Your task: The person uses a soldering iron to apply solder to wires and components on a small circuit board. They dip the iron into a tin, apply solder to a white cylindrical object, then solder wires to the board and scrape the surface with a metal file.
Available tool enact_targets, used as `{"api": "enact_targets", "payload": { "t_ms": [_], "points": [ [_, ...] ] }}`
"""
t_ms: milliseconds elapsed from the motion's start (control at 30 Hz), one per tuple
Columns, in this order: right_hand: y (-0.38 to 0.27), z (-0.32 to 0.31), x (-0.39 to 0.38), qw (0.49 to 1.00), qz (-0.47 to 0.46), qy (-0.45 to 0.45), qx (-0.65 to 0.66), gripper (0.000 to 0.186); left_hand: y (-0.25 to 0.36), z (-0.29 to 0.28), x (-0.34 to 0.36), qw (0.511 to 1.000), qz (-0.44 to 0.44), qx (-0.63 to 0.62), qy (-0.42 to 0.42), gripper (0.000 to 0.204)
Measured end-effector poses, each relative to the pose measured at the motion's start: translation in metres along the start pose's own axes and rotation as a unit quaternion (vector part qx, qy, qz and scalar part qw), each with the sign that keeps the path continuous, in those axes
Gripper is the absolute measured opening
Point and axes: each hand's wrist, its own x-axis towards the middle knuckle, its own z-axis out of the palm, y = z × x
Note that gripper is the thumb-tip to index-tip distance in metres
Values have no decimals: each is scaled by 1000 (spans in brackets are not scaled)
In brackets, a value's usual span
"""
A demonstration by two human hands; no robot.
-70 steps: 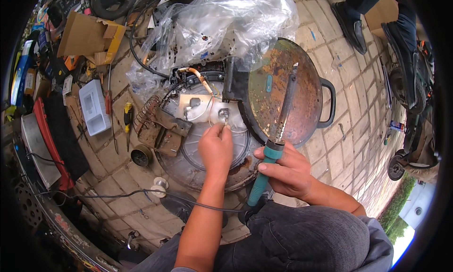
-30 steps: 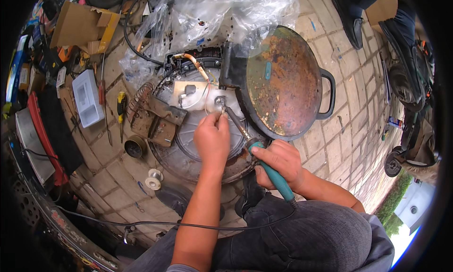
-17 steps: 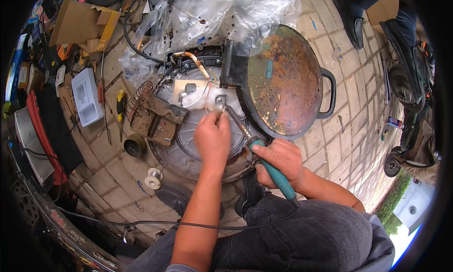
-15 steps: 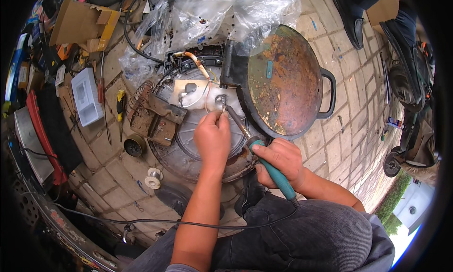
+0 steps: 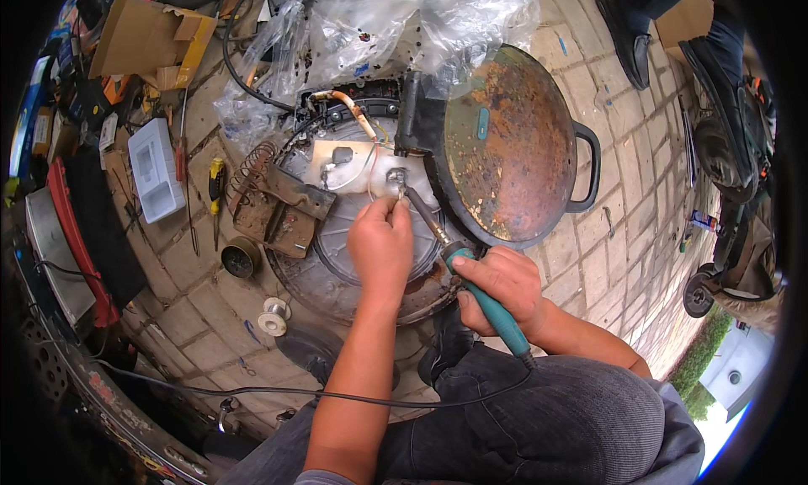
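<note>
My right hand [image 5: 502,291] is closed round the teal handle of a soldering iron [image 5: 491,310], thumb on top. Its metal shaft points up and left, the tip at a small metal part [image 5: 396,178] on white padding [image 5: 383,167]. My left hand [image 5: 380,242] is closed in a pinch right beside the tip; what its fingertips hold is too small to make out. Thin wires run from a scorched cable sleeve [image 5: 352,113] to the padding. All this lies on the round metal base [image 5: 337,291] of an opened appliance, whose rusty round lid [image 5: 509,144] is folded out to the right.
Left of the base are a rusty bracket [image 5: 290,211], coil spring [image 5: 250,178], yellow-black screwdriver [image 5: 216,186], white plastic tray [image 5: 156,172] and solder spool [image 5: 273,317]. Clear plastic sheeting [image 5: 370,30] covers the far side. The iron's black cord [image 5: 278,390] crosses my lap. Another person's shoes [image 5: 627,43] stand far right.
Almost nothing differs. Both hands and the soldering iron keep their places, with only a very slight shift of the whole view.
</note>
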Motion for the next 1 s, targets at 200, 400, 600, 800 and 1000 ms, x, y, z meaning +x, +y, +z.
{"api": "enact_targets", "payload": {
  "t_ms": [200, 400, 600, 800, 1000],
  "points": [
    [-2, -3, 2, 1000, -3, -3, 1, 59, 1, 0, 0, 1000, -6, 1, 1, 21],
    [-2, -1, 6, 1000, 1, -4, 0, 58, -3, 1, 0, 1000, 8, 10, 6, 21],
    [-6, -4, 8, 1000, 7, 7, 10, 56, -2, 1, 0, 1000, 11, 1, 15, 21],
    [-8, -6, 8, 1000, 8, -7, 29, 52, -1, 1, -1, 1000, 8, 15, 11, 19],
    [-8, -3, 10, 1000, 4, -1, 14, 53, -1, 1, 0, 1000, 10, 18, 6, 19]
  ]
}}
